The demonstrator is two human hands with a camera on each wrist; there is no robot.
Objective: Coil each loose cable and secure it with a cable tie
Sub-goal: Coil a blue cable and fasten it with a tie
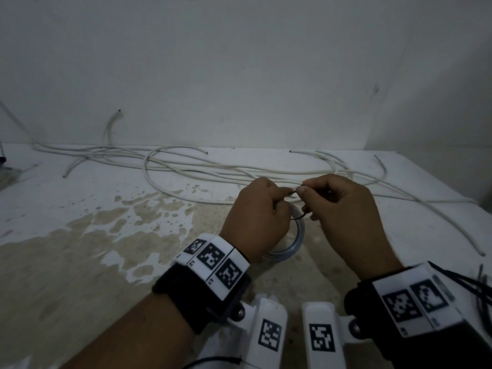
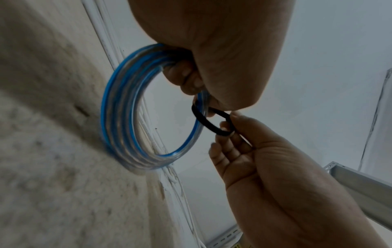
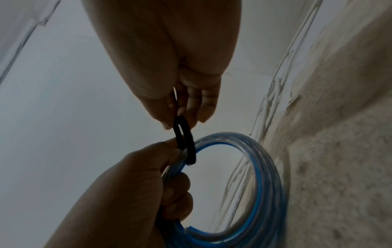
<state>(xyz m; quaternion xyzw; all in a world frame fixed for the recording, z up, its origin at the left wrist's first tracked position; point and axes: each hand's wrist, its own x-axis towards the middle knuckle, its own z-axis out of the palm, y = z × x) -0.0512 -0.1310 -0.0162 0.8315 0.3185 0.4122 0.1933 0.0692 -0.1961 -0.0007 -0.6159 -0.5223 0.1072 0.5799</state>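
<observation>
A coil of clear and blue cable (image 1: 288,250) (image 2: 118,117) (image 3: 267,184) hangs just above the table, and my left hand (image 1: 277,203) (image 2: 191,78) (image 3: 169,189) grips it with curled fingers. A black cable tie (image 1: 298,217) (image 2: 208,125) (image 3: 186,141) loops around the coil's strands at the top. My right hand (image 1: 308,194) (image 2: 229,127) (image 3: 180,114) pinches the tie's free end between thumb and fingertips, right beside the left hand's thumb. The tie's loop is still wide, and the head view hides most of the coil behind the left hand.
Several loose white cables (image 1: 213,169) lie tangled along the table's back edge against the wall. Spare black cable ties (image 1: 479,288) lie at the right edge. The white table top (image 1: 80,195) has a worn brown patch at the front left.
</observation>
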